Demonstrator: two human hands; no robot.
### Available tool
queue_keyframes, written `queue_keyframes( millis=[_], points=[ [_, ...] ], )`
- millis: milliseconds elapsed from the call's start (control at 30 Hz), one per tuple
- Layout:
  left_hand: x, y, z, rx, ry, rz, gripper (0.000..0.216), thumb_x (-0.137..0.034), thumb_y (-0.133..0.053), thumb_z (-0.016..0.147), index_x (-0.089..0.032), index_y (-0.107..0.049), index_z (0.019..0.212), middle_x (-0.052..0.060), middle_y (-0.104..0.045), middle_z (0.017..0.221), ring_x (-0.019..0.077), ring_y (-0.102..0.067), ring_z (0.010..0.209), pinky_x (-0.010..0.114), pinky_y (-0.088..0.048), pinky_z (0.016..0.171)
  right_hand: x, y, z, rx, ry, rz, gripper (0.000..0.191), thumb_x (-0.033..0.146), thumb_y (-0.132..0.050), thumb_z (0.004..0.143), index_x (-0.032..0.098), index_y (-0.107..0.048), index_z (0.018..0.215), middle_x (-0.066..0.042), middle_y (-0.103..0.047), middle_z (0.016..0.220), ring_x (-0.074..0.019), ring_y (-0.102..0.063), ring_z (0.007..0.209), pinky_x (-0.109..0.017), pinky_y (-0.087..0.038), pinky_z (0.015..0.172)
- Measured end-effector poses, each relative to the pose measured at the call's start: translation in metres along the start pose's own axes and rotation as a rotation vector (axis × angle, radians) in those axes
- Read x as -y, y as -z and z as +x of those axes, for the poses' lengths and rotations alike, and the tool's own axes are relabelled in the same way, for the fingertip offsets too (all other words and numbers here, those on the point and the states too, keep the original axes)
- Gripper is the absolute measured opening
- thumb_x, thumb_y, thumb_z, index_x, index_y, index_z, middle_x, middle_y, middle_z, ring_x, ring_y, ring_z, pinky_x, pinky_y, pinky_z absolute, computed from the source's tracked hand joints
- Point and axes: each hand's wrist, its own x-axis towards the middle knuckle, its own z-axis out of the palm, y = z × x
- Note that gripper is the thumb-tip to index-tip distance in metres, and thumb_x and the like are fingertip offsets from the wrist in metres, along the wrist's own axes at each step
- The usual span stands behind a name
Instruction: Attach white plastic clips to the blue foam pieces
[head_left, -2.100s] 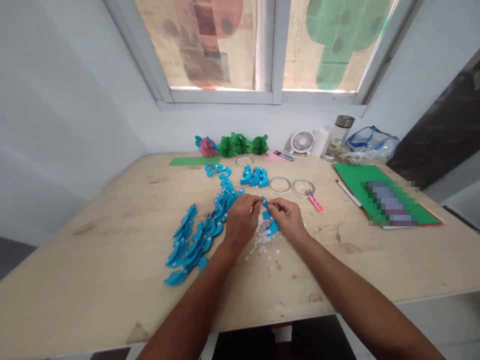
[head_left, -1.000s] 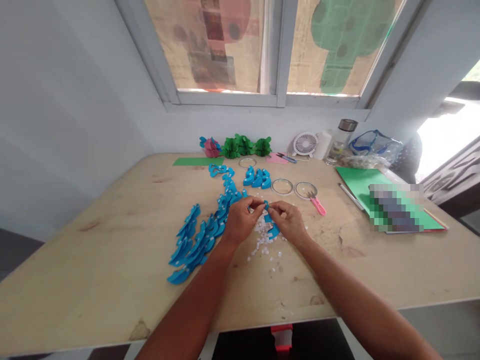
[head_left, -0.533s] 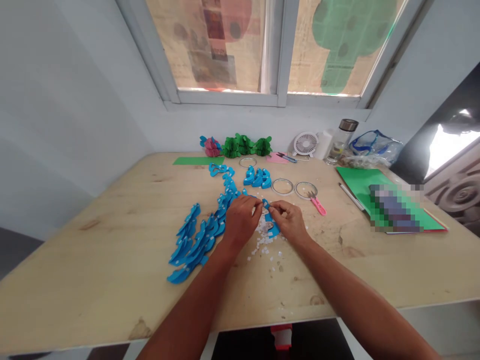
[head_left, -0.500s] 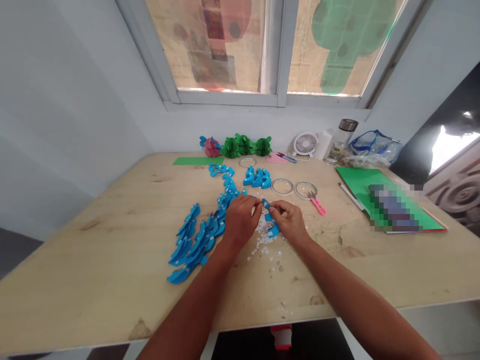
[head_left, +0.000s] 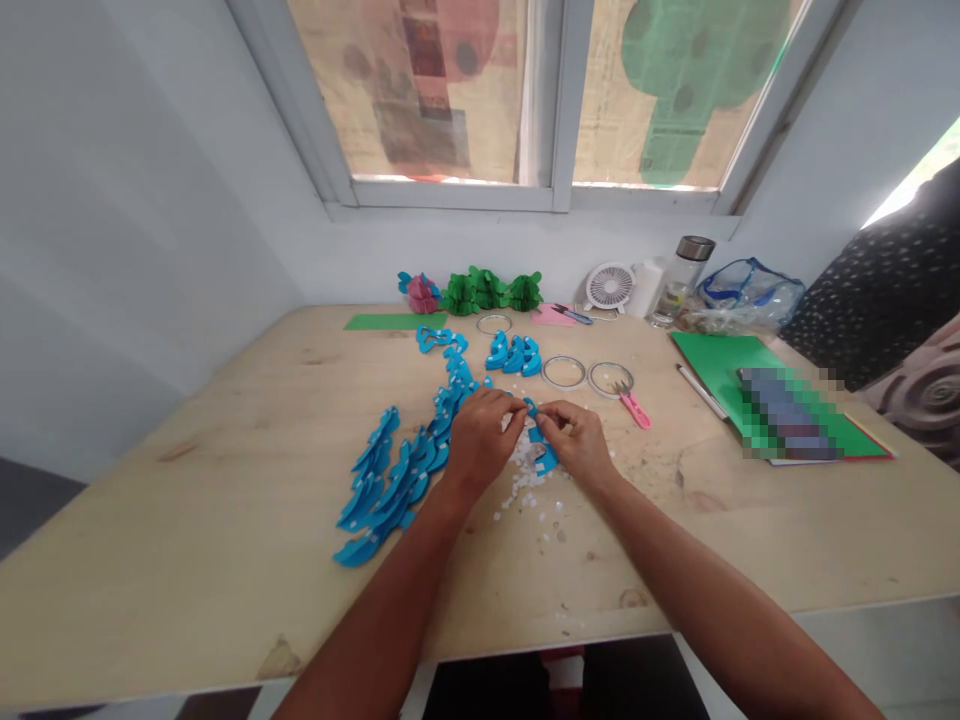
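Note:
My left hand (head_left: 480, 438) and my right hand (head_left: 576, 440) meet at the middle of the wooden table (head_left: 225, 480). Both pinch a small blue paper piece (head_left: 538, 443) between fingertips. Under and just in front of the hands lies a scatter of tiny white paper bits (head_left: 529, 490). Left of my left hand runs a long row of several curved blue paper cut-outs (head_left: 390, 480). More blue cut-outs (head_left: 514, 354) lie behind the hands.
Two tape rings (head_left: 562, 371) and pink-handled scissors (head_left: 631, 402) lie right of the hands. Green card sheets (head_left: 720, 365) sit at right. Along the wall stand green paper decorations (head_left: 487, 291), a small white fan (head_left: 609, 286), a bottle (head_left: 679, 280) and a clear bag (head_left: 746, 295).
Both hands stay on the blue piece with only small finger movements. The view shifted slightly, and something dark and patterned moved in at the right edge.

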Motion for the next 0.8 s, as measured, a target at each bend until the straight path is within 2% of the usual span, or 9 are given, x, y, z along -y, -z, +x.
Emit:
queue_keyframes(
  millis=[300, 800],
  points=[
    [0.0012, 0.0023, 0.0009, 0.065, -0.018, -0.019, 0.017, -0.024, -0.049, 0.083, -0.02, -0.065, 0.076, 0.005, -0.068, 0.078, 0.0201, -0.06, 0.08, 0.034, -0.044, 0.074, 0.0001, 0.0007, 0.0002, -0.013, 0.01, -0.067, 0.022, 0.029, -0.052, 0.076, 0.016, -0.07, 0.078, -0.002, -0.063, 0.062, -0.0128, -0.053, 0.055, -0.023, -0.04, 0.053],
    [0.0061, -0.0003, 0.0003, 0.082, 0.004, -0.017, 0.018, -0.027, -0.05, 0.083, -0.02, -0.066, 0.079, 0.005, -0.068, 0.078, 0.02, -0.06, 0.08, 0.033, -0.045, 0.074, -0.0002, -0.0003, -0.0001, 0.004, 0.019, -0.094, 0.021, 0.027, -0.052, 0.076, 0.016, -0.07, 0.08, -0.003, -0.065, 0.065, -0.0134, -0.054, 0.058, -0.023, -0.042, 0.056]
  ],
)
